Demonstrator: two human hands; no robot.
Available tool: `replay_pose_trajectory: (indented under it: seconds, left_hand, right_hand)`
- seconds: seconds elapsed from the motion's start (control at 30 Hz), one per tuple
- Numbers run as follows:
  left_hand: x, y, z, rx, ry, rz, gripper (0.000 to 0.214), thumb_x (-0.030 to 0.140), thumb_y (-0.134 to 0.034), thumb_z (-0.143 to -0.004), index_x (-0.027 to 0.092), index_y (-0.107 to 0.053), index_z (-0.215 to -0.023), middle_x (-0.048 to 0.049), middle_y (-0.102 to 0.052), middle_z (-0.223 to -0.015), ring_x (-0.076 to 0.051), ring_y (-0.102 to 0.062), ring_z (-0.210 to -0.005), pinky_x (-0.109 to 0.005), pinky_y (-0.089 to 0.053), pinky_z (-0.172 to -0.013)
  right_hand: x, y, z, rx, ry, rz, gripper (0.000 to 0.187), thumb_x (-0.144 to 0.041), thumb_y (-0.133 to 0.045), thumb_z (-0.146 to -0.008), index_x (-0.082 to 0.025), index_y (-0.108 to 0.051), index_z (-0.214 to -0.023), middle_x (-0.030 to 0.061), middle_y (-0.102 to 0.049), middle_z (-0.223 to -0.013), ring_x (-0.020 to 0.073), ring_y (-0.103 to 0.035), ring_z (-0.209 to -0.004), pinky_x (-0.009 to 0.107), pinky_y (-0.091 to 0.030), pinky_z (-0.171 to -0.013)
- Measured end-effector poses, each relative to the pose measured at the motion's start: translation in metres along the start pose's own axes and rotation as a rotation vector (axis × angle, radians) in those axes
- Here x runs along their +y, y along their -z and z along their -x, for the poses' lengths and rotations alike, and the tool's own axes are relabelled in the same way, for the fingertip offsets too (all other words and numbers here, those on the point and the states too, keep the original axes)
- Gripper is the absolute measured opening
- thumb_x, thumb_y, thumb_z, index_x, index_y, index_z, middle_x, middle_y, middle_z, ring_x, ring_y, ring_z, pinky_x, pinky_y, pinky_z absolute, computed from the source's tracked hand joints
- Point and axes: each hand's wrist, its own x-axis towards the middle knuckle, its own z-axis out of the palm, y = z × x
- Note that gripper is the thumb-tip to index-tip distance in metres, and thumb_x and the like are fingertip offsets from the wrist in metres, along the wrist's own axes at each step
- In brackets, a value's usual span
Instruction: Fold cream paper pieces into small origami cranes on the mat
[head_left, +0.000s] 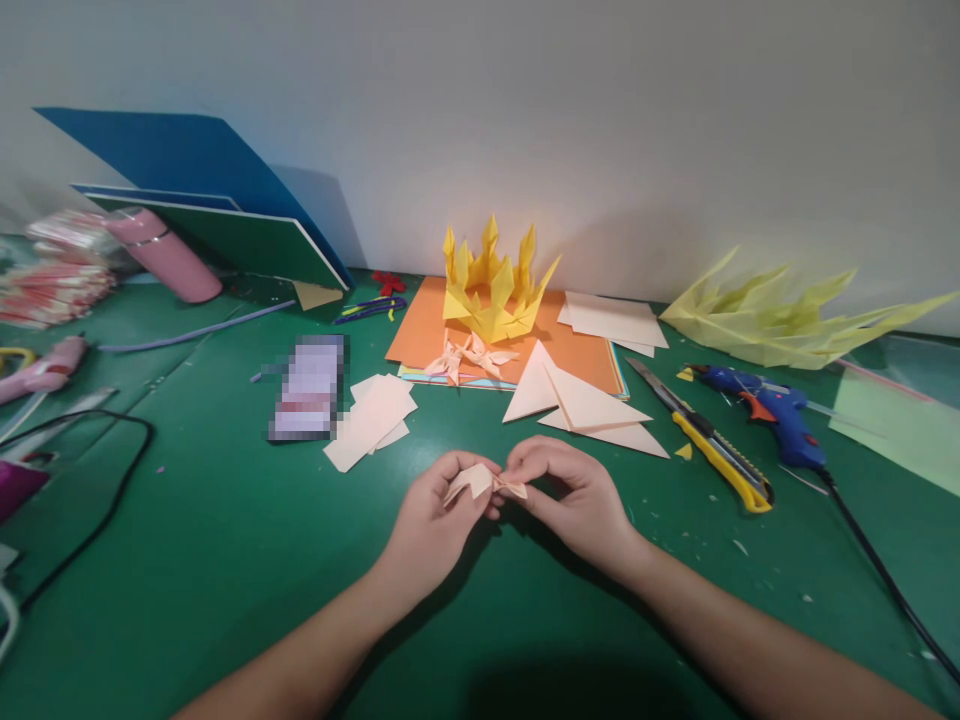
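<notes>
Between both hands is a small folded piece of pale pink paper (474,482), held above the green table. My left hand (439,515) pinches its left part between thumb and fingers. At its right end, my right hand (574,490) grips a narrow pointed tip. Just beyond the hands lie folded pink paper triangles (570,390) and, to the left, loose pink paper pieces (371,418). Pink folded paper flowers (469,357) rest on a stack of coloured paper (420,320), below a yellow paper crown (495,300).
A utility knife (716,450) with its blade out and a blue glue gun (780,410) with a black cord lie to the right. Behind them stands a pale yellow paper crown (780,320). On the left are a phone-like blurred object (307,388), a pink flask (165,255) and leaning boards (247,240).
</notes>
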Motion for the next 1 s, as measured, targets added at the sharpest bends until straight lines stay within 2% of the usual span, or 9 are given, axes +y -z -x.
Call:
replay_pose_trajectory:
  seconds: [0.13, 0.37, 0.6, 0.8, 1.0]
  left_hand:
    - [-0.0015, 0.0019, -0.0003, -0.007, -0.005, -0.03, 0.014, 0.028, -0.065, -0.069, 0.017, -0.061, -0.074, 0.0022, -0.059, -0.067, -0.01, -0.054, -0.058, -0.023, -0.047, -0.059]
    - [-0.0009, 0.0035, -0.0016, 0.021, 0.024, -0.091, 0.01, 0.024, -0.066, -0.066, 0.016, -0.062, -0.07, 0.0022, -0.058, -0.06, -0.011, -0.053, -0.057, -0.022, -0.044, -0.056]
    - [0.0006, 0.0037, 0.0004, 0.02, -0.082, -0.164, 0.003, 0.019, -0.064, -0.065, 0.016, -0.064, -0.066, -0.0004, -0.062, -0.068, -0.011, -0.052, -0.058, -0.022, -0.041, -0.054]
    - [0.0005, 0.0052, -0.0001, 0.028, -0.218, -0.238, 0.005, 0.015, -0.063, -0.066, 0.018, -0.066, -0.064, -0.0026, -0.064, -0.073, -0.015, -0.058, -0.069, -0.024, -0.044, -0.063]
    - [-0.0012, 0.0041, 0.0001, 0.007, -0.176, -0.142, 0.001, 0.018, -0.064, -0.066, 0.017, -0.064, -0.067, -0.0018, -0.061, -0.073, -0.012, -0.055, -0.062, -0.024, -0.044, -0.059]
  right_hand:
    - [-0.0024, 0.0006, -0.0001, -0.005, -0.009, 0.066, 0.008, -0.015, -0.066, -0.075, -0.023, -0.069, -0.073, 0.0016, -0.068, -0.071, 0.014, -0.063, -0.066, 0.028, -0.053, -0.065]
    - [-0.0055, 0.0003, -0.0002, -0.019, 0.025, 0.169, 0.012, -0.013, -0.062, -0.077, -0.023, -0.068, -0.077, 0.002, -0.069, -0.071, 0.0152, -0.064, -0.067, 0.028, -0.054, -0.063]
    - [-0.0059, -0.001, 0.0025, 0.002, 0.123, 0.209, 0.011, -0.012, -0.06, -0.077, -0.023, -0.065, -0.077, 0.0022, -0.067, -0.071, 0.0144, -0.063, -0.067, 0.027, -0.053, -0.062]
    - [-0.0035, 0.0003, 0.0039, -0.013, 0.22, 0.18, 0.015, -0.007, -0.061, -0.074, -0.022, -0.061, -0.076, 0.0016, -0.064, -0.073, 0.0137, -0.062, -0.069, 0.026, -0.051, -0.063]
    - [-0.0033, 0.0002, 0.0028, 0.007, 0.215, 0.125, 0.015, -0.007, -0.061, -0.075, -0.023, -0.059, -0.076, 0.0017, -0.06, -0.075, 0.0134, -0.06, -0.07, 0.026, -0.051, -0.063]
